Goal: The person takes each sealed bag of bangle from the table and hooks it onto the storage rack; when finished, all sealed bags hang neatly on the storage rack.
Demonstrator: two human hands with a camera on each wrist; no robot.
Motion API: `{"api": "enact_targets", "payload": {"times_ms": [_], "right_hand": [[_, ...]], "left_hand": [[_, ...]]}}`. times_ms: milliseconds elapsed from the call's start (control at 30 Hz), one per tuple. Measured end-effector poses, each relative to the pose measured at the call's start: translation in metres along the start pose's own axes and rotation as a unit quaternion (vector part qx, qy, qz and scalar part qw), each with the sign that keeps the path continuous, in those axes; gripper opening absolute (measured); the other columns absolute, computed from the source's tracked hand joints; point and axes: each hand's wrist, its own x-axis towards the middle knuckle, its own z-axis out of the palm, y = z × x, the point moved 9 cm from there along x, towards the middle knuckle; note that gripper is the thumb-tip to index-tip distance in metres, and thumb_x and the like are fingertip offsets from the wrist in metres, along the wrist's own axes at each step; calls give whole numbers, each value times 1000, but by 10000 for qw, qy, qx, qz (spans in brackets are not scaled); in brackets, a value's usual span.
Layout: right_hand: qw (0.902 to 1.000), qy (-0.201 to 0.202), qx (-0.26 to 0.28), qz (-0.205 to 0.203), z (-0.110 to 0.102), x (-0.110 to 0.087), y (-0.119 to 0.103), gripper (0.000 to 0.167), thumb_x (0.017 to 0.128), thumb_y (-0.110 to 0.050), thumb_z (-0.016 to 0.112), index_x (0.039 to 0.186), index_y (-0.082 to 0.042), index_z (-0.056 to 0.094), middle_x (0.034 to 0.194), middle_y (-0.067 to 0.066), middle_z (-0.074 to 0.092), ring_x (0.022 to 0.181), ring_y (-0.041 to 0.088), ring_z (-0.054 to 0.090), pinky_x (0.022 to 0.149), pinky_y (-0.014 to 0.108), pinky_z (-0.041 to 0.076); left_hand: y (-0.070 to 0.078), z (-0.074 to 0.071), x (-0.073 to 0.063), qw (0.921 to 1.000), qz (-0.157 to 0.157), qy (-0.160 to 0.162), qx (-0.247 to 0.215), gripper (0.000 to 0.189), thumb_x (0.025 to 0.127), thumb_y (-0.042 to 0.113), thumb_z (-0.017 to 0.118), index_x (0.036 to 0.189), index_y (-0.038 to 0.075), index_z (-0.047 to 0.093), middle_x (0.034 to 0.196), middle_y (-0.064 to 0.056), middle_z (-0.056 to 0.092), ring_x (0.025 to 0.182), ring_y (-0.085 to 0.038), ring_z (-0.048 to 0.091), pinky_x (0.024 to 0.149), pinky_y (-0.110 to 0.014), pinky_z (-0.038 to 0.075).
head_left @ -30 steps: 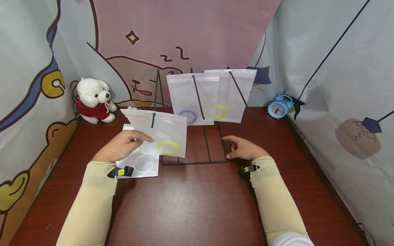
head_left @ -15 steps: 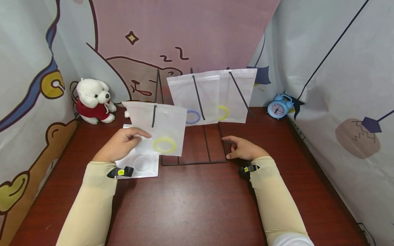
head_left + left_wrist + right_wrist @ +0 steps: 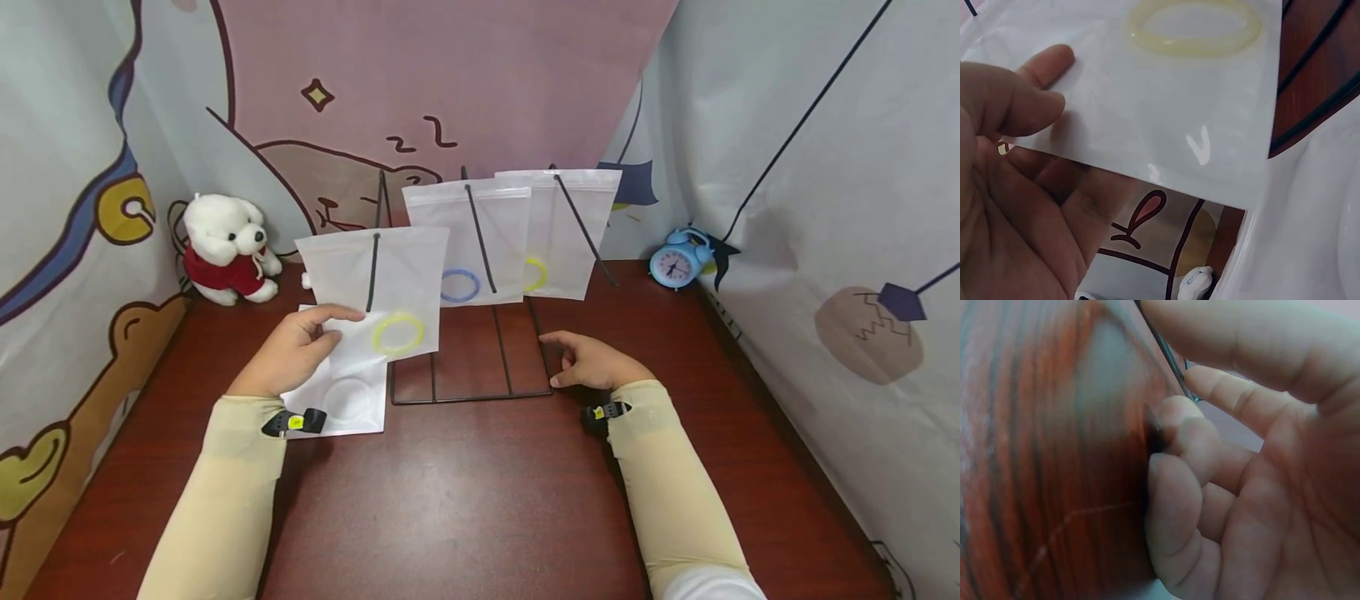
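Note:
My left hand [image 3: 296, 346] pinches the lower left of a white translucent zip bag [image 3: 345, 267] with a yellow ring [image 3: 397, 334] inside. In the left wrist view the thumb [image 3: 1029, 112] lies over the bag and other fingers are behind it. The bag hangs part-way along the left prong [image 3: 372, 275] of a black wire rack [image 3: 480, 401]. My right hand [image 3: 596, 360] holds the rack's right front corner with thumb and index finger; its other fingers curl against the table.
Two more zip bags hang on the rack, one with a blue ring [image 3: 460, 286], one with a yellow ring [image 3: 536, 275]. Another bag [image 3: 330, 412] lies beneath my left hand. A white toy bear [image 3: 228, 248] and a blue alarm clock [image 3: 678, 258] stand at the back.
The left bag has slid back along its prong, its top edge rising towards the rack's upright. The left hand moved only slightly with it; the right hand stays at the rack's corner.

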Motion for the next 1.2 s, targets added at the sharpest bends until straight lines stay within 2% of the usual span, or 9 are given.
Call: {"api": "enact_targets", "payload": {"times_ms": [167,267,400,667,733,867,1033,1200], "right_hand": [[10000,-22,-18,-8,1,1,0,80,90,-11,83,159,-16,44,84,6,58,76,21,53,67,34,46],[10000,-28,-15,10,0,2,1,80,89,-12,83,159,-17,44,83,6,58,75,21,53,66,34,46],[10000,-30,7,32,0,2,2,80,89,-13,84,159,-19,45,81,6,57,73,21,53,65,34,46],[10000,-22,44,32,0,2,2,81,89,-12,84,159,-17,45,83,7,58,74,21,54,65,34,46],[10000,-18,48,35,0,2,2,80,89,-12,84,159,-17,45,83,7,58,74,21,54,65,34,47],[10000,-25,35,18,0,1,2,80,89,-12,84,159,-16,45,83,7,58,74,21,54,65,34,46],[10000,-28,42,-18,0,1,2,81,89,-12,84,160,-16,44,82,7,58,74,21,53,65,34,46],[10000,0,1,-48,0,1,2,80,89,-13,84,159,-16,45,83,7,58,74,21,53,65,34,46]], "left_hand": [[-3,1,-1,9999,89,60,-54,38,100,-7,55,129,9,74,125,-13,73,58,-13,42,58,-26,42],[-4,2,-3,10000,76,-9,-63,38,101,-6,55,129,11,76,131,-12,72,73,-12,49,64,-25,43],[-7,5,-5,9998,45,-122,-117,38,102,-6,54,125,13,78,130,-9,73,97,-15,53,75,-23,43],[-14,15,-4,9984,-76,-508,-226,40,101,-8,52,121,13,79,126,-7,75,104,-16,59,84,-19,46],[-15,15,-4,9986,-79,-489,-200,39,101,-8,52,121,13,79,125,-7,75,102,-17,58,83,-20,46],[-13,11,-2,9996,22,-257,-107,39,100,-8,54,121,13,79,125,-9,75,95,-18,57,77,-22,45],[-10,8,0,9999,60,-67,-51,38,101,-6,54,126,12,77,131,-11,74,90,-15,53,74,-22,44],[-11,7,0,9998,-42,-5,-217,38,101,-5,55,130,10,74,132,-13,72,58,-10,42,57,-25,41]]}}
